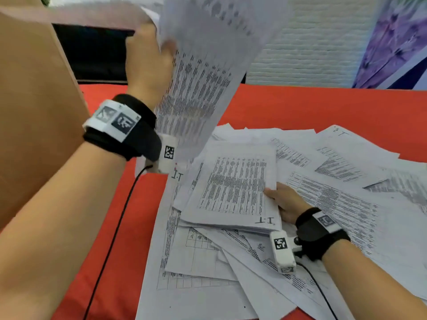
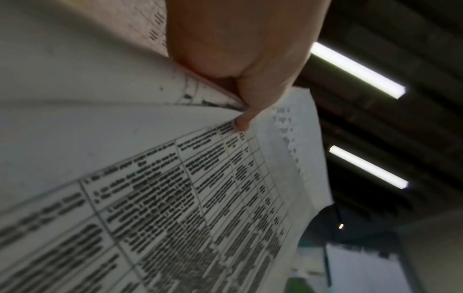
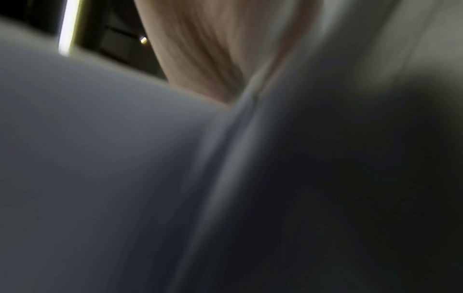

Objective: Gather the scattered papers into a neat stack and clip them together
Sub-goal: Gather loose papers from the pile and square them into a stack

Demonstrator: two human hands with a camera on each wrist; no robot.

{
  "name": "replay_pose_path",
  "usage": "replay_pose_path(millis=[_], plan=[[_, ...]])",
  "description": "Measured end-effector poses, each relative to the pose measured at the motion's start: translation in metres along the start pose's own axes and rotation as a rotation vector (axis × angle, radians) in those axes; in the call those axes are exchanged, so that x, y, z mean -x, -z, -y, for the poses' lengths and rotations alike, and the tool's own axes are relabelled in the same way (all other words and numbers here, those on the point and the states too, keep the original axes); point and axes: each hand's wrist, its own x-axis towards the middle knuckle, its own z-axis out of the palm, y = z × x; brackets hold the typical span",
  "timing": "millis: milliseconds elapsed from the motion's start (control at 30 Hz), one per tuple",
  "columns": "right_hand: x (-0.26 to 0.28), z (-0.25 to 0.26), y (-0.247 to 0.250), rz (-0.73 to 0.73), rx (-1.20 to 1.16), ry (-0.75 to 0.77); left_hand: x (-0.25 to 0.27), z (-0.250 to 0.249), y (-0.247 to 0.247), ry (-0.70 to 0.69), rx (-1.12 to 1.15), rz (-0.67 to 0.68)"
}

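Many white printed sheets [image 1: 335,192] lie scattered and overlapping on a red table [image 1: 288,107]. My left hand [image 1: 147,58] is raised high at the upper left and grips a few lifted sheets [image 1: 203,84] that hang down blurred; the left wrist view shows my thumb [image 2: 245,103] pinching these printed sheets [image 2: 175,198]. My right hand [image 1: 284,202] holds the right edge of a gathered stack [image 1: 233,188] lying on the pile, thumb on top and fingers under it. The right wrist view is blurred, filled with paper [image 3: 100,158] and part of the hand [image 3: 208,49]. No clip is visible.
A brown board or box side [image 1: 34,107] stands at the left, with a dark opening [image 1: 92,54] behind it. A white brick wall [image 1: 312,54] and a purple patterned cloth [image 1: 392,47] rise behind the table. Black cables [image 1: 115,227] run from both wrist cameras.
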Motion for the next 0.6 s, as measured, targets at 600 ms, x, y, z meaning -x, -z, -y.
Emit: replay_pose_path(millis=[600], plan=[[0.029,0.033,0.009,-0.067,0.423,0.170,0.080,0.028,-0.076,0.607,0.584,0.197]])
